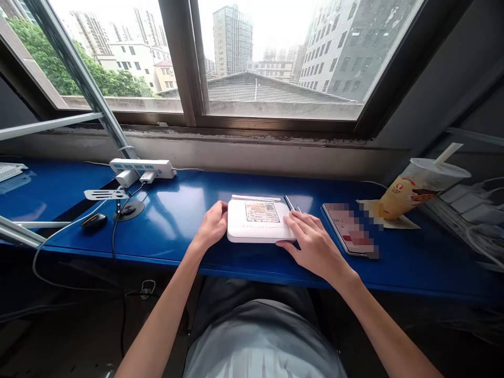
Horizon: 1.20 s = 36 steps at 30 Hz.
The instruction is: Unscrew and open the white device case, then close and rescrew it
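A flat white router (258, 231) lies on the blue desk in front of me, with a printed label and QR code on its upper face. Along its far edge runs a slim white bar that looks like a folded antenna. My left hand (212, 226) is closed around the router's left end, its fingertips partly hidden. At the right end, my right hand (313, 241) grips the router, fingers over the top and thumb at the near edge. Just beyond those fingers shows a slim dark stick (289, 203), perhaps a pen; its lower part is covered.
A phone (342, 231) lies right of my right hand, beside a drink cup (417, 189) on a napkin. At left stand a power strip (161, 169) with plugs, a black mouse (94, 222) and cables. The desk's front edge (252, 273) is close to my body.
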Tool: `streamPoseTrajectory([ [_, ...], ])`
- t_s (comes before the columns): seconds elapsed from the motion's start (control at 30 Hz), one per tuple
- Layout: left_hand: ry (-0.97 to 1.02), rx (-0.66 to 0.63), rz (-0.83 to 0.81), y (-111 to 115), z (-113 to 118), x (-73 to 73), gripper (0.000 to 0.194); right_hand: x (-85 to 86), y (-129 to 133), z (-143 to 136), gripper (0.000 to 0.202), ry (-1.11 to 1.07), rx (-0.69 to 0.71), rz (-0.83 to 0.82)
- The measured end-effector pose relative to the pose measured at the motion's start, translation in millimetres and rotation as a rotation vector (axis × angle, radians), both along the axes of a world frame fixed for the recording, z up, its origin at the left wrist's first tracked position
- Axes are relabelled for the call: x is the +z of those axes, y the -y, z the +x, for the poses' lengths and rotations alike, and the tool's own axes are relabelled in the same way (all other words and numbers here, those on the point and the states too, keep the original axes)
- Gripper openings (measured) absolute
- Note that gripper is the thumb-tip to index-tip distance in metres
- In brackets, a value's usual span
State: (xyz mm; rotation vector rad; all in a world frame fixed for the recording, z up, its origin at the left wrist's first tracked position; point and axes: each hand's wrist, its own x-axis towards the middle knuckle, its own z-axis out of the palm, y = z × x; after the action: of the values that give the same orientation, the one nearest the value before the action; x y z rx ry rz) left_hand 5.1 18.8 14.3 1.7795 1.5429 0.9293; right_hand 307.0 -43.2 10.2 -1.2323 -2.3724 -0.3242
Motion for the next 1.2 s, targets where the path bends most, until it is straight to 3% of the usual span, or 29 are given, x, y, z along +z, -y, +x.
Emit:
streamPoseTrajectory([
  [0.2,0.529,-0.038,-0.045,12,17,18.1,0.040,8.5,-2,-8,0.065,0.021,-0.003,-0.064],
  [0.3,0.624,-0.007,-0.035,19,27,24.3,0.046,16.5,-1,-16,0.064,-0.005,-0.012,-0.114],
  [0.43,0.681,-0.021,0.050,22,36,21.7,0.053,28.4,-3,-35,0.050,-0.141,0.016,-0.183],
  [0.63,0.607,-0.147,0.178,24,38,17.1,0.062,41.0,-9,-62,0.064,-0.360,0.111,-0.096],
  [0.77,0.562,-0.282,0.189,29,38,21.3,0.065,40.5,-10,-63,0.062,-0.520,0.082,-0.027],
  [0.9,0.415,-0.369,0.183,32,43,17.7,0.075,40.1,-10,-58,0.074,-0.667,-0.006,-0.098],
  [1.03,0.237,-0.435,0.193,33,49,9.4,0.097,42.6,-12,-53,0.096,-0.903,-0.028,-0.206],
  [1.2,0.190,-0.465,0.238,32,49,5.4,0.104,51.7,-13,-46,0.075,-1.011,0.017,-0.258],
])
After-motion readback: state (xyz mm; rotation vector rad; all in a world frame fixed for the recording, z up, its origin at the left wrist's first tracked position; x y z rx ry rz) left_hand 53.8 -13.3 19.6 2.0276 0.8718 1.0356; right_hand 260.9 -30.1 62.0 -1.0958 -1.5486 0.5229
